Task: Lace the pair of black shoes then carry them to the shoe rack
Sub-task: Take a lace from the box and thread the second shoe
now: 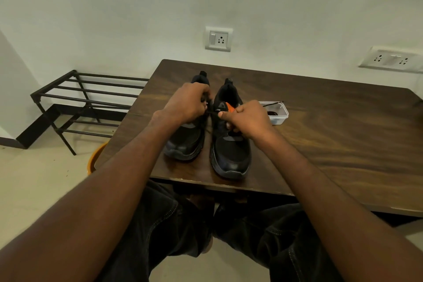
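two black sneakers stand side by side at the frame's centre on the dark wooden table, toes toward the viewer: left sneaker, right sneaker with an orange tongue patch. a black lace stretches between the left hand and right hand, both pinching it. the shoe rack stands at middle left.
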The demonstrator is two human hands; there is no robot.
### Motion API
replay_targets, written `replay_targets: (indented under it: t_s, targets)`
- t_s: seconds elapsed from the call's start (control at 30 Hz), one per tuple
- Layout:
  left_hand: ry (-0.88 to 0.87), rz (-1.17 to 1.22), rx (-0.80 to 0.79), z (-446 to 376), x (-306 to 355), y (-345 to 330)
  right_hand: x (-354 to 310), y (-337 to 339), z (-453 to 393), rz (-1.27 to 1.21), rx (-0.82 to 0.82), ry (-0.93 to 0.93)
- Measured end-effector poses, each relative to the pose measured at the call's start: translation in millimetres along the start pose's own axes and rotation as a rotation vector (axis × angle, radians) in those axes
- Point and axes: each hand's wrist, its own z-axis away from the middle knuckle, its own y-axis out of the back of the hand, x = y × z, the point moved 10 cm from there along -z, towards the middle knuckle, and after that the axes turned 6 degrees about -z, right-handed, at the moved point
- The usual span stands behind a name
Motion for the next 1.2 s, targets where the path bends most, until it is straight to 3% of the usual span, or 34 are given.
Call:
replay_targets:
  t_s: [0.17,0.27,0.37,0.47,0.57,0.67,0.77,0.83,0.9,1.03,1.2]
  targets:
    - [0.062,-0.105,0.004,5.2,-2.6,10.7,8.3,1.0,14.4,-0.777,-0.211,-0.282]
    - [0.103,-0.189,-0.025,7.5,-3.4,14.9,6.0,45.7,5.3,-1.078,-0.032,-0.220]
    - [0.015,0.064,0.076,7.5,13.3,26.2,-2.4,93.3,3.0,-0.808,0.169,0.021]
    - [-0.081,0.545,0.098,10.2,43.7,31.1,-26.2,88.9,8.5,-0.543,0.034,0.213]
    - [-0.159,0.764,-0.082,16.4,83.0,19.3,-41.0,74.8,16.3,-0.510,-0.110,0.291]
    - [-0.184,0.679,-0.155,18.7,88.3,7.5,-31.3,87.7,10.1,-0.593,-0.019,0.249]
    - [-0.110,0.295,-0.152,14.1,62.0,0.8,-13.9,114.8,2.1,-0.923,0.077,0.215]
    - [-0.082,0.066,-0.185,14.9,47.2,-3.4,-6.4,124.2,-1.9,-0.968,0.078,0.221]
    - [-0.081,0.094,-0.185,15.8,42.9,-2.5,-5.1,119.5,-1.7,-0.770,0.041,0.233]
    - [-0.143,0.481,-0.096,15.1,67.7,9.3,-9.8,82.8,7.3,-0.462,-0.129,0.220]
    - [-0.221,0.419,-0.094,18.2,84.2,6.1,-13.5,67.2,10.4,-0.397,-0.211,0.207]
